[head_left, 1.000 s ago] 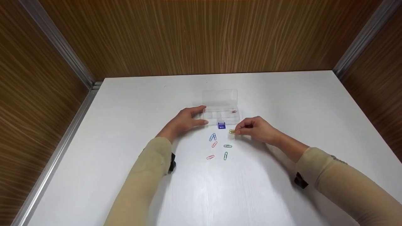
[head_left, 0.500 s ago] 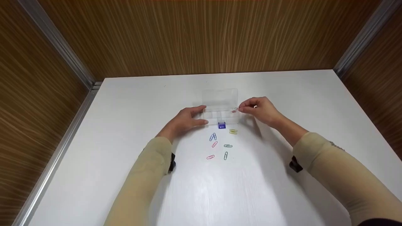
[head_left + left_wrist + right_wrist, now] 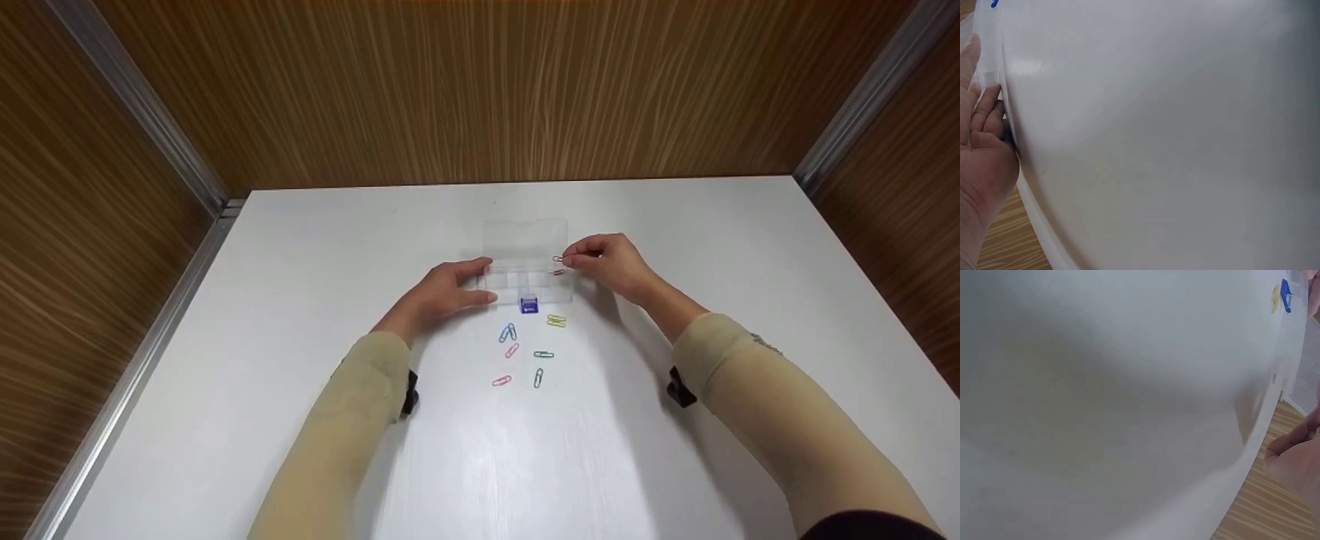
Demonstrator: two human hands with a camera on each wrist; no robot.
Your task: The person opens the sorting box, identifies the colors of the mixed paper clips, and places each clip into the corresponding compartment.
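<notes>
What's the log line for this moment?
left hand: steadies box | right hand: pinches clip over box | table: six clips loose

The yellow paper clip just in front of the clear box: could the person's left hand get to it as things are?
Probably yes. The left hand rests against the clear box's left end, and the yellow paper clip lies loose on the white table just beyond the blue latch. Nothing covers it; the right hand is up at the box's right end.

A white table (image 3: 300,300) is seen, on which a clear plastic compartment box (image 3: 526,262) with a blue latch rests. Just before it, coloured paper clips (image 3: 525,356) are scattered loosely.
</notes>
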